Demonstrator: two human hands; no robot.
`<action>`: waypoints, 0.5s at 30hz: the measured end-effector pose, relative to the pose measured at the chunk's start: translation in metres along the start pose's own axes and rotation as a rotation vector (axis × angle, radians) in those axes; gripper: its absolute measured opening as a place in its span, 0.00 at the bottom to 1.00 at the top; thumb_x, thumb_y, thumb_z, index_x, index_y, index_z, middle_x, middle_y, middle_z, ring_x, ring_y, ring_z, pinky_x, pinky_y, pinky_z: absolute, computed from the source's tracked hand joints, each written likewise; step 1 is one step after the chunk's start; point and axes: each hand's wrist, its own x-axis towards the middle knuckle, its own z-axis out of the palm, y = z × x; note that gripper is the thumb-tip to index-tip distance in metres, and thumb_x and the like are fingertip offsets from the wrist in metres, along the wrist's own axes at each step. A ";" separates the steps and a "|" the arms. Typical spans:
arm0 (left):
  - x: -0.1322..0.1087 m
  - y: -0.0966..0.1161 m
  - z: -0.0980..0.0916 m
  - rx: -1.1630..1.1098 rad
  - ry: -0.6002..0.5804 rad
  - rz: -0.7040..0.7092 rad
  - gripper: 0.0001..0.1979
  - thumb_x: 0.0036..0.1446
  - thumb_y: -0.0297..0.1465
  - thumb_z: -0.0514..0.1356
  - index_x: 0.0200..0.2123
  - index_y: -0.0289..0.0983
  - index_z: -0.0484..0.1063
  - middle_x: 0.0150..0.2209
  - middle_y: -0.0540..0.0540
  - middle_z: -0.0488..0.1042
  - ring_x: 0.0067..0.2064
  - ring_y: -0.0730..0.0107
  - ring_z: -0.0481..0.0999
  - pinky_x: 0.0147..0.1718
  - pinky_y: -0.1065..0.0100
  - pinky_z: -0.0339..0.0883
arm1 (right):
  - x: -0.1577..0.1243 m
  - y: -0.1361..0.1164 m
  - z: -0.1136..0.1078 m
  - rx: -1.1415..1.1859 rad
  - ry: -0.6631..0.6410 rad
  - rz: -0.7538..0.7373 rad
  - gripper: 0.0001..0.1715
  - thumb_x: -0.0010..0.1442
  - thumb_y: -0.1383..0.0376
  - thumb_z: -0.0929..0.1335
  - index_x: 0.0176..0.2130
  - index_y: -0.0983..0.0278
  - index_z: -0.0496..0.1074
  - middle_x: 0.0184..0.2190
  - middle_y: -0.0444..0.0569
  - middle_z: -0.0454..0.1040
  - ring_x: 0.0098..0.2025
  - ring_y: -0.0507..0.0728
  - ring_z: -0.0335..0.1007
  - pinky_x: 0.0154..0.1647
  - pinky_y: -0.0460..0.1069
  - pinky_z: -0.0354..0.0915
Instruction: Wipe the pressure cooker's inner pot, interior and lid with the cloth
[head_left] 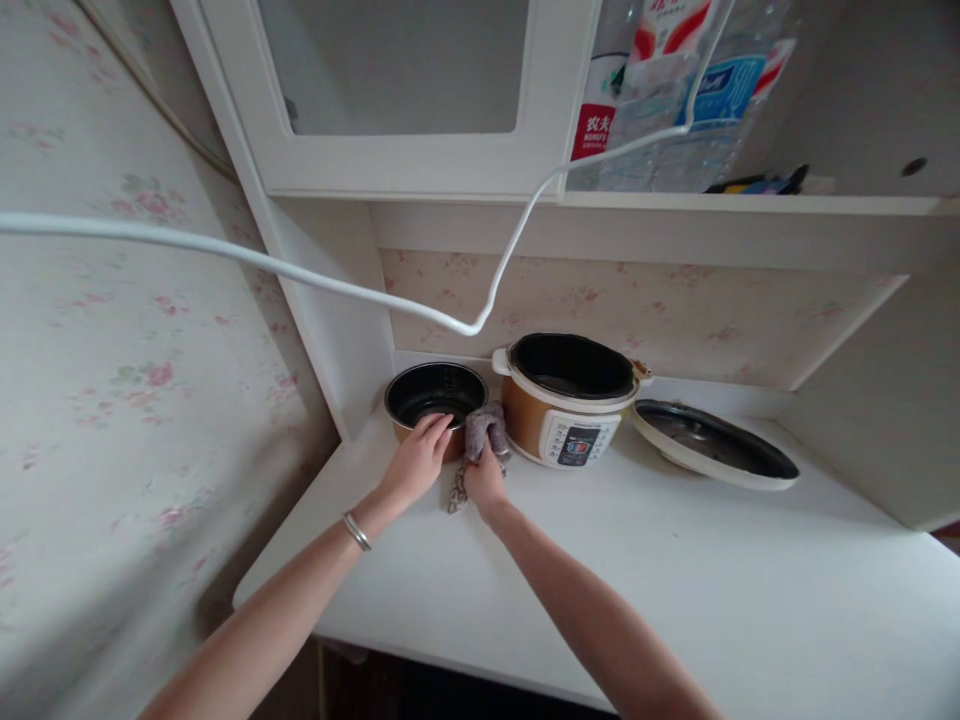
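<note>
A dark-lined inner pot [429,384] with a brownish outside stands on the white counter, close to the side panel. My left hand [414,458] is on its near rim, fingers closed over the edge and partly hiding the front. In my right hand [485,482] is a bunched grey-brown cloth [486,425], pressed against the pot's right side near the rim. One end of the cloth hangs below the fingers. Just right of the cloth stands a gold and white electric cooker [525,415], its top uncovered and its cavity black.
A round lid [712,445] lies with its dark inside up, right of the cooker. A white cable [315,275] crosses in front of the cabinet door [397,165]. Plastic bottles [660,110] fill part of the shelf above. The counter's front edge [450,668] is nearest me.
</note>
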 end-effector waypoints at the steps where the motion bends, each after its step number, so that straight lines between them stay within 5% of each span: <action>1: 0.002 -0.007 -0.006 -0.012 -0.004 0.021 0.20 0.69 0.34 0.45 0.58 0.37 0.66 0.57 0.42 0.69 0.56 0.65 0.70 0.55 0.64 0.65 | 0.007 0.001 -0.007 -0.005 0.009 0.032 0.48 0.46 0.74 0.62 0.66 0.66 0.54 0.58 0.52 0.69 0.60 0.62 0.63 0.61 0.55 0.59; 5: 0.007 -0.055 -0.026 0.141 -0.021 -0.019 0.20 0.68 0.34 0.46 0.56 0.33 0.69 0.60 0.39 0.66 0.61 0.59 0.65 0.61 0.58 0.58 | 0.027 0.005 -0.026 -0.018 0.013 0.110 0.50 0.46 0.74 0.63 0.68 0.66 0.52 0.57 0.54 0.69 0.61 0.65 0.62 0.62 0.58 0.56; 8: 0.006 -0.074 -0.024 0.223 -0.091 -0.123 0.20 0.68 0.34 0.46 0.54 0.33 0.70 0.57 0.38 0.70 0.62 0.57 0.64 0.60 0.56 0.59 | 0.023 0.002 -0.019 -0.006 -0.002 0.128 0.51 0.46 0.73 0.64 0.68 0.66 0.51 0.56 0.56 0.69 0.60 0.66 0.63 0.61 0.59 0.57; 15: -0.004 -0.025 -0.003 0.183 -0.040 -0.275 0.20 0.68 0.36 0.45 0.55 0.35 0.70 0.56 0.34 0.71 0.61 0.52 0.66 0.51 0.53 0.68 | -0.015 -0.008 0.019 0.218 0.055 0.119 0.47 0.49 0.69 0.65 0.67 0.60 0.53 0.61 0.52 0.63 0.65 0.62 0.55 0.64 0.57 0.53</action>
